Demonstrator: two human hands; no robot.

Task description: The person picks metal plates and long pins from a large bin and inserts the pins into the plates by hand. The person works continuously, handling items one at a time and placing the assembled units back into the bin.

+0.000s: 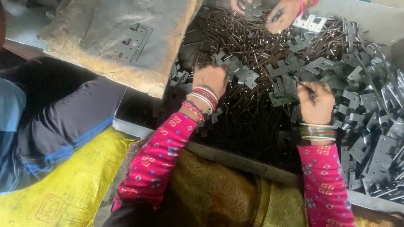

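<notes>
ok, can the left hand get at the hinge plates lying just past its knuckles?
Probably yes: the left hand hovers over the pins, and the hinge plates lie loose and uncovered beside it. The other person's hand works farther off.

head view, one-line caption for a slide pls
Both hands sort grey metal hinge leaves over a bed of thin pins.
</notes>
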